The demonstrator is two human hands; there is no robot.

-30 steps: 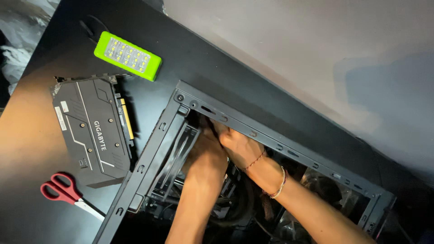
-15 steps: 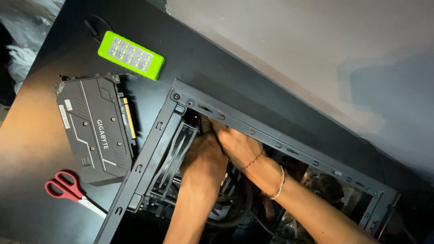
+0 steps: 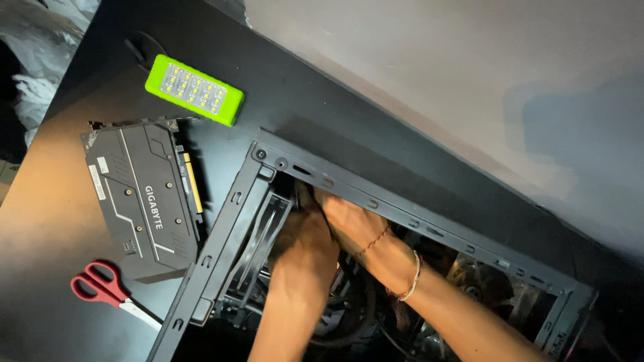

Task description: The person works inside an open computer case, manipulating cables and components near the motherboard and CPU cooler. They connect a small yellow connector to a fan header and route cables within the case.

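— Where are the hands?

— Both reach inside the open computer case [image 3: 376, 201] on the black table [image 3: 60, 221]; the left hand [image 3: 305, 251] and right hand [image 3: 349, 221] touch near its upper corner; fingers hidden, so I cannot tell their grip.

— Around it?

— Graphics card [image 3: 144, 201] just beside the case; red scissors [image 3: 100, 288] below it; green block [image 3: 194, 89] above.

Two bare forearms seen, no sleeves, lower centre of frame. Right wrist [image 3: 402, 271]: pale beaded bracelet worn, plus thin reddish thread band closer to right hand [image 3: 352, 224]. Left hand [image 3: 305, 248]: nothing worn, no rings visible.
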